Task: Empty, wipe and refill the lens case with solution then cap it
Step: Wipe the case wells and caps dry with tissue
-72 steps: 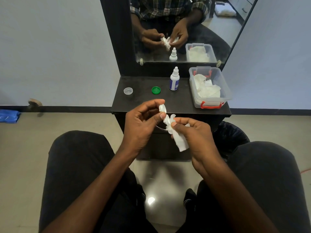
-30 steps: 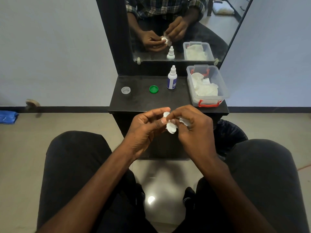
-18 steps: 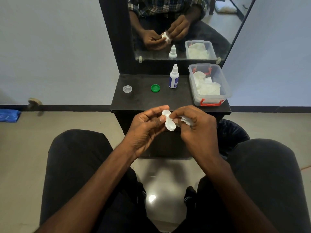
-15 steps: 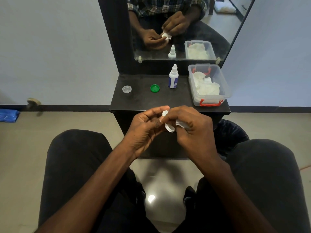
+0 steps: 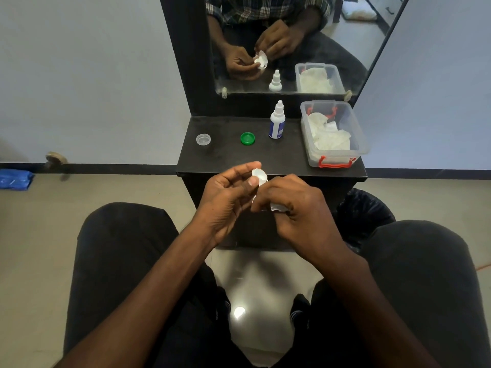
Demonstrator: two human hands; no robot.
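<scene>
My left hand (image 5: 225, 197) pinches the white lens case (image 5: 259, 175) between thumb and fingers, just in front of the black shelf's edge. My right hand (image 5: 295, 208) holds a crumpled white tissue (image 5: 277, 207) pressed against the case; its fingers cover most of the tissue and the case's lower well. On the shelf (image 5: 239, 158) lie a clear cap (image 5: 203, 139) at the left and a green cap (image 5: 247, 138) beside it. The white solution bottle (image 5: 277, 120) with a blue label stands upright, capped, behind them.
A clear plastic box with red latches (image 5: 356, 144) holds white tissues at the shelf's right end. A mirror (image 5: 345, 43) behind reflects my hands. A black bin bag (image 5: 366, 211) sits below the shelf by my right knee. My legs flank the pale floor.
The tissue, hanging loose from my right fingers at first, is now bunched in my right hand against the case. Both hands stay together in front of the shelf.
</scene>
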